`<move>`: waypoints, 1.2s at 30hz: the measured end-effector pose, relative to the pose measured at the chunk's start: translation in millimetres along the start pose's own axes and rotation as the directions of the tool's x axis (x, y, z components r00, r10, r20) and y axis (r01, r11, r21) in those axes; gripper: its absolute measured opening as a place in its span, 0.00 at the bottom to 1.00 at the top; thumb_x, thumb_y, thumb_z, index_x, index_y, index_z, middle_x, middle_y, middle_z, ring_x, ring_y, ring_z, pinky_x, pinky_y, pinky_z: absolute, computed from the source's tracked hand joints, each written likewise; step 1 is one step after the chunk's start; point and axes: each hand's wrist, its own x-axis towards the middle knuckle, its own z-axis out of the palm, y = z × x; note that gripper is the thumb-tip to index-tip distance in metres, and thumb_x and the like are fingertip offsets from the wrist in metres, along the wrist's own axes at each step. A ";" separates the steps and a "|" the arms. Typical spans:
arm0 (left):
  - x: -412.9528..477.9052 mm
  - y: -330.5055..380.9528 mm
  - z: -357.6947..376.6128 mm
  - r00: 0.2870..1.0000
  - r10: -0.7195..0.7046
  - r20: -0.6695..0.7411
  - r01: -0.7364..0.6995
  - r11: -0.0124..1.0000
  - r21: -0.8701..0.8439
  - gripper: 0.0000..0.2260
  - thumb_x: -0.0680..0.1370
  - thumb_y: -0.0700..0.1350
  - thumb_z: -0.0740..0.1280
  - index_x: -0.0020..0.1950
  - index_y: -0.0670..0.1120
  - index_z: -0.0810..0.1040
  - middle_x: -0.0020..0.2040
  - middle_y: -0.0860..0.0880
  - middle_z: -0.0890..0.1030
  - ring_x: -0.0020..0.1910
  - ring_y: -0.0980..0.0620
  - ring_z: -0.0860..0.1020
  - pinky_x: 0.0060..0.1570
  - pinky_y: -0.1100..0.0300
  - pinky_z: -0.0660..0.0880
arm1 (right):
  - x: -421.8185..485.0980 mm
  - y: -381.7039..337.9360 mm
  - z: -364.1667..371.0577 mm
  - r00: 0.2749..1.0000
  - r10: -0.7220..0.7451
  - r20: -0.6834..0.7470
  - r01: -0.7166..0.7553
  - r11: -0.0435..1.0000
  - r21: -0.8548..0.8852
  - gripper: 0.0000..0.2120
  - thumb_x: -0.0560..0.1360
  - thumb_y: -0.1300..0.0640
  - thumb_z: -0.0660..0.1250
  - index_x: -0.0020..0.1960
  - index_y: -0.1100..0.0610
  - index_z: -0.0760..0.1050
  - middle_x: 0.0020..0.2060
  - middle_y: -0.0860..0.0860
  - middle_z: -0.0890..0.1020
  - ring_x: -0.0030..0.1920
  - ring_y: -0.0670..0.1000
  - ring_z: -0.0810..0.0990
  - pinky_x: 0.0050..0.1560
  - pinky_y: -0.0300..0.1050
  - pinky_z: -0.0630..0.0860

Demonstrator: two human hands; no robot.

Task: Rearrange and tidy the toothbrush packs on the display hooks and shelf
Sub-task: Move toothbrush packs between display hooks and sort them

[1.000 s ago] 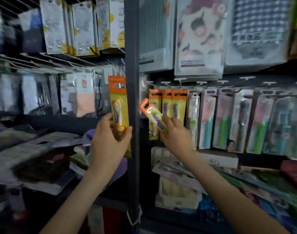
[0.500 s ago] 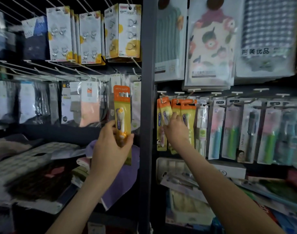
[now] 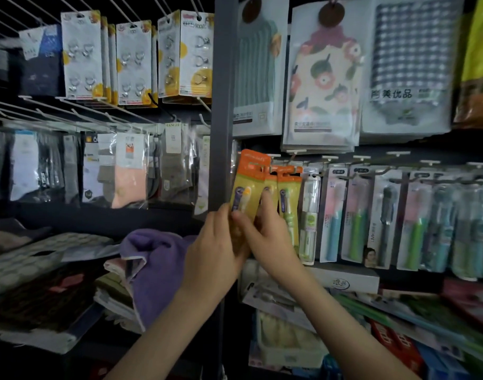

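Note:
An orange-and-yellow toothbrush pack (image 3: 248, 185) is held up at the left end of the hook row, just right of the dark upright post. My left hand (image 3: 215, 250) grips its lower part. My right hand (image 3: 265, 229) pinches the same pack from the right, thumb across its front and forefinger raised behind it. Two more orange packs (image 3: 288, 193) hang on hooks right behind. Further right hang clear packs with pink, green and blue toothbrushes (image 3: 358, 215).
The dark upright post (image 3: 223, 105) divides the display. Left of it hang sock packs (image 3: 127, 171) and hook cards (image 3: 185, 56); a purple towel (image 3: 158, 259) lies on the left shelf. Flannels (image 3: 325, 72) hang above the toothbrushes. Boxes and loose packs (image 3: 344, 281) fill the shelf below.
My left hand carried its orange pack rightward past the post to the hook row. My right hand left the hanging pack and took hold of this one too.

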 end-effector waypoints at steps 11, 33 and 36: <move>30.8 -8.9 25.2 0.992 0.121 -0.027 -0.113 0.974 0.195 0.30 0.73 0.50 0.64 0.74 0.42 0.63 0.73 0.37 0.61 0.73 0.39 0.57 0.71 0.44 0.56 | 22.8 51.1 -65.8 0.976 0.216 0.034 -0.193 0.923 -0.333 0.23 0.78 0.60 0.63 0.72 0.55 0.61 0.42 0.49 0.77 0.40 0.48 0.76 0.38 0.36 0.72; 40.4 -28.4 53.2 0.979 0.191 -0.072 -0.157 0.929 0.336 0.25 0.71 0.45 0.66 0.68 0.43 0.71 0.74 0.36 0.55 0.73 0.36 0.54 0.69 0.38 0.58 | 66.0 105.4 -20.9 0.941 0.288 -0.176 -0.329 0.661 -0.675 0.32 0.80 0.60 0.54 0.76 0.59 0.38 0.66 0.60 0.71 0.49 0.57 0.79 0.39 0.50 0.76; 35.0 -15.6 53.7 0.981 0.179 -0.078 -0.131 0.900 0.415 0.27 0.71 0.46 0.66 0.69 0.43 0.71 0.74 0.38 0.55 0.74 0.38 0.53 0.71 0.39 0.48 | 51.6 96.8 -33.7 0.953 0.264 -0.152 -0.289 0.625 -0.725 0.30 0.81 0.54 0.53 0.77 0.57 0.42 0.68 0.59 0.68 0.58 0.60 0.75 0.48 0.53 0.75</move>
